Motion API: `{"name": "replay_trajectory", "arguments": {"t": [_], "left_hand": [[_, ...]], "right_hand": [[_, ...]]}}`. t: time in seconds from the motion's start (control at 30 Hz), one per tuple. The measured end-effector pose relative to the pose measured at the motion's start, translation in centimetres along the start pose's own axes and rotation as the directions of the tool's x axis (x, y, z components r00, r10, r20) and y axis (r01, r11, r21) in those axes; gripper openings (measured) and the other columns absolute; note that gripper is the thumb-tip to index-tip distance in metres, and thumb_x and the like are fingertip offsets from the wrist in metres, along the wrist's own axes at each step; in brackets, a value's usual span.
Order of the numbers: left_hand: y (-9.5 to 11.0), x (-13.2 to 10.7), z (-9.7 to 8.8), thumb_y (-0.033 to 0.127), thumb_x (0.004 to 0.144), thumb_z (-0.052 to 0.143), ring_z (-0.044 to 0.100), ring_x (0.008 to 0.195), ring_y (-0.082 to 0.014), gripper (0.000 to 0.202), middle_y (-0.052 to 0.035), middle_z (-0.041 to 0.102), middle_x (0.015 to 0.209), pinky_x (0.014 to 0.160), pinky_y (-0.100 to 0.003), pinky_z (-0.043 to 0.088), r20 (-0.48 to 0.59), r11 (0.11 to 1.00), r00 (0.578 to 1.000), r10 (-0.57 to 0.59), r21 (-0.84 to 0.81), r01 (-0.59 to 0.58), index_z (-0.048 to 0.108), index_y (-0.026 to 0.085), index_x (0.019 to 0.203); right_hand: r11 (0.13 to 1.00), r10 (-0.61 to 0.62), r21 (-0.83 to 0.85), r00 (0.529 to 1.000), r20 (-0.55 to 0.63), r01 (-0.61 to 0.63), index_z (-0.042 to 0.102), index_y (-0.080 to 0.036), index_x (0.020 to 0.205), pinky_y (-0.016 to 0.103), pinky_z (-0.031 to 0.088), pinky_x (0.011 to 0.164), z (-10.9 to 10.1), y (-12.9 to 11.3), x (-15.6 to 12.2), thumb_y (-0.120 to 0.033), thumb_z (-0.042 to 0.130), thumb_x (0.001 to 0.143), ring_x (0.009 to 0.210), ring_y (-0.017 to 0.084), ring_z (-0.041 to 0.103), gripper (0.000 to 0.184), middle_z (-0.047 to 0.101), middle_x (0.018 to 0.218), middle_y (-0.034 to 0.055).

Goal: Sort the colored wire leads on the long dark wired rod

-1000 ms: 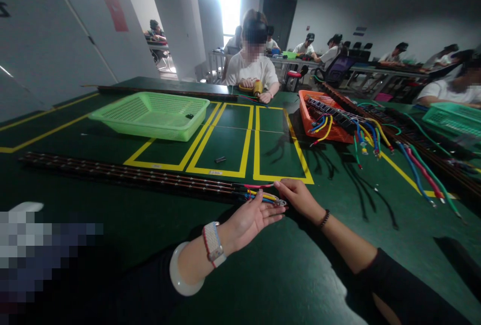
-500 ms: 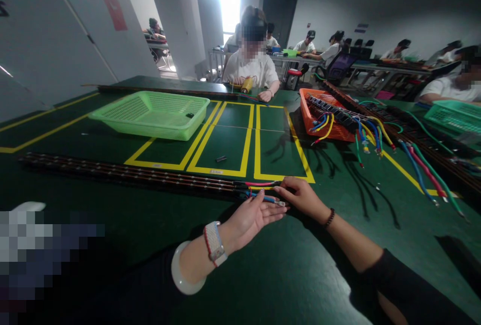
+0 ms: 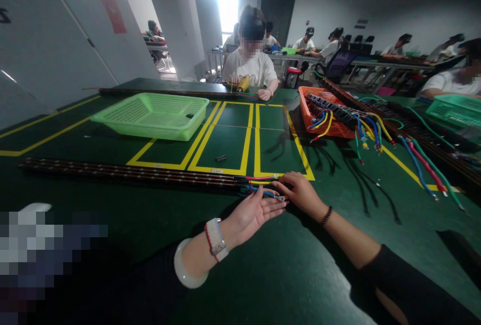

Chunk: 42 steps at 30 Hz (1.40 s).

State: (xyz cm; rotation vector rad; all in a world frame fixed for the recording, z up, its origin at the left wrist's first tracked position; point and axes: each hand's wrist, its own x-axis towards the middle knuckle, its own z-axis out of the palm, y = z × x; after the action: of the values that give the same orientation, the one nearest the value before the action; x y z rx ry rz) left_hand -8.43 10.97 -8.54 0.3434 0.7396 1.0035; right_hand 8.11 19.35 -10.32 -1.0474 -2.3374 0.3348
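Long dark strips (image 3: 150,173) lie side by side on the green table, with coloured cables at their right end. My left hand (image 3: 250,214) is palm up, its fingers stretched out, and holds a blue cable (image 3: 269,193) between thumb and fingers; the cable's metal lug shows beyond the thumb. My right hand (image 3: 300,192) reaches in from the right with bent fingers, its fingertips on the end of a yellow cable (image 3: 259,182). Just above lies a red cable (image 3: 261,178) with its lug free. The right fingertips are partly hidden.
A light green basket (image 3: 150,132) stands behind the strips. At right, an orange basket (image 3: 326,127) carries strips with hanging cables; more strips (image 3: 424,137) lie beyond. A small dark piece (image 3: 221,158) rests between yellow tape lines. A co-worker (image 3: 250,66) sits opposite with a yellow tool (image 3: 243,84).
My right fingertips have shifted slightly off the red cable's end, whose lug now shows, toward the yellow cable. My left hand keeps nearly the same pose on the blue cable.
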Motion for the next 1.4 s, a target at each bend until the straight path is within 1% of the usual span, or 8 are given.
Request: {"name": "replay_trajectory", "arguments": {"t": [0.1,0.2,0.37,0.8,0.93,1.13,1.3,1.4], "left_hand": [[0.0,0.0,0.0,0.032,0.096,0.035,0.068,0.097,-0.0226,0.032,-0.0178,0.070,0.095,0.099,-0.041,0.046,-0.002,1.000,1.000,-0.003,-0.004,0.003,0.056,0.008,0.100],[0.0,-0.1,0.0,0.031,0.096,0.034,0.066,0.100,-0.0211,0.033,-0.0141,0.071,0.098,0.098,-0.038,0.046,0.007,1.000,1.000,0.002,-0.016,-0.002,0.060,0.010,0.099],[0.0,-0.2,-0.1,0.029,0.096,0.036,0.066,0.094,-0.0166,0.030,-0.0058,0.071,0.090,0.097,-0.035,0.046,0.027,0.999,0.999,0.016,-0.040,-0.015,0.063,0.016,0.091],[-0.3,0.4,-0.6,0.035,0.094,0.041,0.065,0.099,-0.0201,0.028,-0.0127,0.068,0.100,0.098,-0.039,0.045,0.047,0.999,0.999,0.021,-0.031,-0.019,0.058,0.012,0.093],[-0.3,0.0,-0.4,0.036,0.094,0.039,0.067,0.094,-0.0237,0.034,-0.0179,0.069,0.095,0.098,-0.044,0.044,0.051,0.999,0.999,-0.001,0.042,-0.001,0.059,0.008,0.091],[-0.5,-0.5,-0.2,0.027,0.092,0.044,0.069,0.088,-0.0227,0.022,-0.0191,0.070,0.093,0.096,-0.045,0.044,0.116,0.984,0.993,-0.021,0.179,0.000,0.056,0.009,0.086],[-0.6,-0.3,-0.3,0.028,0.091,0.046,0.069,0.083,-0.0204,0.019,-0.0163,0.071,0.089,0.086,-0.038,0.048,0.144,0.978,0.990,-0.001,0.206,-0.029,0.054,0.011,0.086],[-0.5,-0.4,-0.4,0.036,0.091,0.043,0.069,0.071,-0.0195,0.029,-0.0129,0.072,0.078,0.071,-0.033,0.049,0.189,0.955,0.980,-0.061,0.296,0.003,0.054,0.013,0.077]], "right_hand": [[0.999,-0.024,-0.039,0.998,-0.053,0.022,0.058,-0.018,0.081,0.029,0.035,0.065,-0.4,-0.3,-0.2,-0.044,0.053,0.090,0.068,0.016,0.050,0.028,0.060,0.074,0.0039],[0.972,-0.192,-0.160,0.975,-0.108,0.174,0.058,-0.018,0.078,0.031,0.034,0.069,-1.0,-0.9,-0.6,-0.043,0.051,0.091,0.071,0.018,0.048,0.029,0.058,0.074,0.0054],[0.884,-0.388,-0.283,0.921,-0.005,0.371,0.058,-0.019,0.070,0.033,0.030,0.070,-1.5,-1.3,-0.9,-0.045,0.052,0.089,0.067,0.017,0.043,0.032,0.055,0.067,0.0038],[0.863,-0.394,-0.316,0.917,0.066,0.393,0.056,-0.018,0.063,0.032,0.029,0.067,-1.0,-1.3,-0.6,-0.035,0.047,0.093,0.065,0.015,0.043,0.036,0.055,0.062,0.0030],[0.887,-0.345,-0.329,0.939,-0.010,0.323,0.054,-0.018,0.061,0.031,0.028,0.065,-0.7,-1.3,-0.5,-0.035,0.048,0.093,0.062,0.015,0.042,0.037,0.055,0.060,0.0030],[0.904,-0.287,-0.359,0.952,-0.107,0.232,0.053,-0.018,0.058,0.031,0.026,0.064,-0.6,-1.4,-0.3,-0.039,0.054,0.091,0.062,0.015,0.042,0.039,0.056,0.058,0.0023],[0.859,-0.382,-0.375,0.924,-0.013,0.350,0.053,-0.018,0.055,0.032,0.024,0.064,-0.6,-1.2,-0.5,-0.035,0.054,0.091,0.061,0.015,0.039,0.040,0.054,0.054,0.0010],[0.835,-0.419,-0.374,0.907,0.042,0.403,0.055,-0.018,0.056,0.032,0.024,0.065,-0.5,-1.1,-0.5,-0.034,0.052,0.091,0.062,0.015,0.039,0.039,0.055,0.055,0.0010]]}}
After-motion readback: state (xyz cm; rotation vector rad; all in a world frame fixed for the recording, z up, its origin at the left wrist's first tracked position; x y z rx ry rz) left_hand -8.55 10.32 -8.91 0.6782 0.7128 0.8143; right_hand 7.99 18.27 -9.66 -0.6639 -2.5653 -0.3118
